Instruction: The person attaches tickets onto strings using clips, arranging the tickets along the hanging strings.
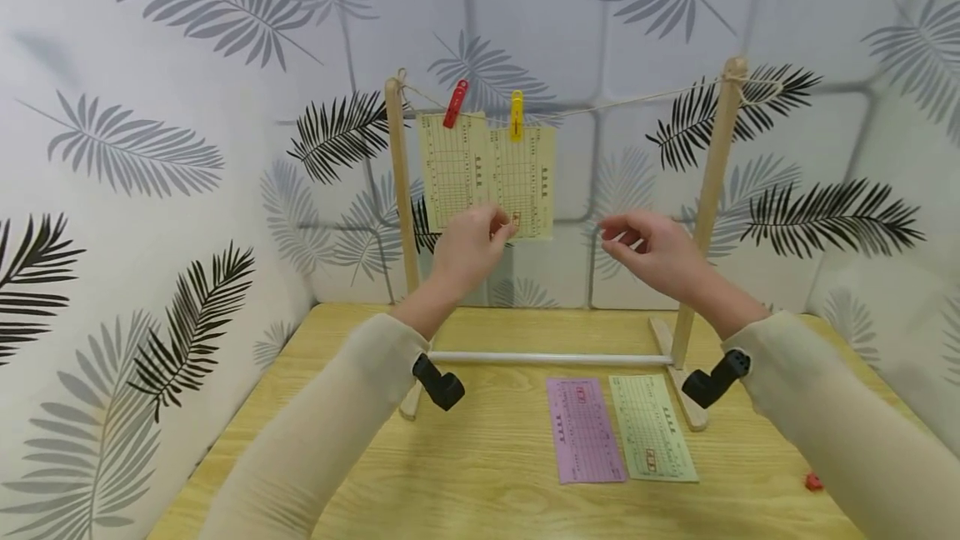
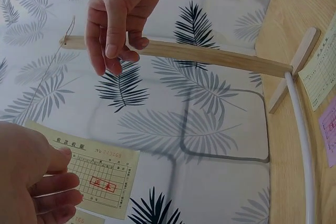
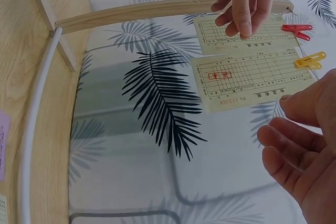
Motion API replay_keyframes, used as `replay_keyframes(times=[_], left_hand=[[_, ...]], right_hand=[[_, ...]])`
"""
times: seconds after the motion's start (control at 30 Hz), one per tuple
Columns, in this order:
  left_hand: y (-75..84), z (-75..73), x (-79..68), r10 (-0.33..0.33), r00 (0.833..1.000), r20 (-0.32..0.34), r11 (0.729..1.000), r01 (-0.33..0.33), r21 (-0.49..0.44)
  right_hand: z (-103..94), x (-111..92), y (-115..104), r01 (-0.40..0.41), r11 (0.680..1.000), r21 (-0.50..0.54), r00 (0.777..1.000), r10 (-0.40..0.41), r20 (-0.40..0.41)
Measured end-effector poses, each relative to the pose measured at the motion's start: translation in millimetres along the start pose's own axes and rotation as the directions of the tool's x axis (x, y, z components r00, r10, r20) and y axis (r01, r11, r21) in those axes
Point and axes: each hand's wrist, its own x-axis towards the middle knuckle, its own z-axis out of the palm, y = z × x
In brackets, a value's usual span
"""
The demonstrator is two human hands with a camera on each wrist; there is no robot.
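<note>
Left hand: fingers loosely bent, thumb apart, before two pale-yellow printed paper slips clipped on thin beige string by red plastic clip, yellow plastic clip. Right hand: fingers loosely curved, empty, near light wooden post.

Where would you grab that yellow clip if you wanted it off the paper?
Probably by the two handles at its top, coming from above: the yellow clip stands nearly upright, and the right wrist view shows its handles spread apart, while its lower end pinches the pale yellow slip.
</note>
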Motion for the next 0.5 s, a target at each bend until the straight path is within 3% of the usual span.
replay_keyframes(times=[0.5], left_hand=[[-5.3,21.5,-16.9,-0.033,0.996,0.08,0.999,0.034,-0.007]], right_hand=[[-0.5,-31,10,0.015,1.0,-0.011,1.0,-0.015,0.024]])
